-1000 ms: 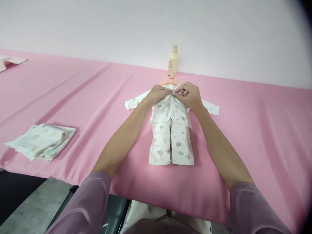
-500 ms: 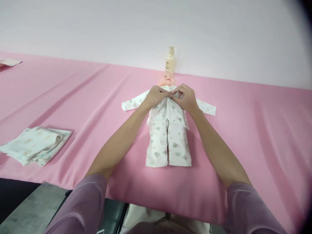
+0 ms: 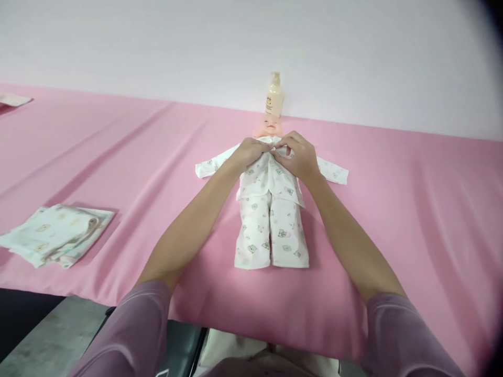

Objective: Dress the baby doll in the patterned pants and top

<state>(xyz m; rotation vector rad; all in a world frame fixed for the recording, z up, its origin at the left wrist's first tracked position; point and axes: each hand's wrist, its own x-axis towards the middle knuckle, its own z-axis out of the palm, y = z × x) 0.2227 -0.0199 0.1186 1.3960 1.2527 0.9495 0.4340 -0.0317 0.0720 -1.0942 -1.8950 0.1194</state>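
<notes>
A baby doll (image 3: pixel 271 125) lies on its back, dressed in a white printed jacket (image 3: pixel 257 180) and matching trousers (image 3: pixel 290 235). Its sleeves spread out to both sides. At the upper chest, my left hand (image 3: pixel 252 152) pinches the front edge of the jacket from the left. My right hand (image 3: pixel 301 156) grips the same front opening from the right, thumb and forefinger closed near the left fingertips. Whatever small fastening lies between the fingertips is too small to make out. Below my hands the jacket front hangs slightly parted.
A pump bottle (image 3: pixel 274 97) stands just behind the doll's head, close to the white wall (image 3: pixel 157 47). Folded printed cloths (image 3: pixel 58 230) lie at the left on the pink table cover (image 3: pixel 149 173). A pale pink item (image 3: pixel 13 100) shows at the far left edge.
Both hands stay at the jacket's chest; their fingertips shift very slightly. The doll and the other things have not moved.
</notes>
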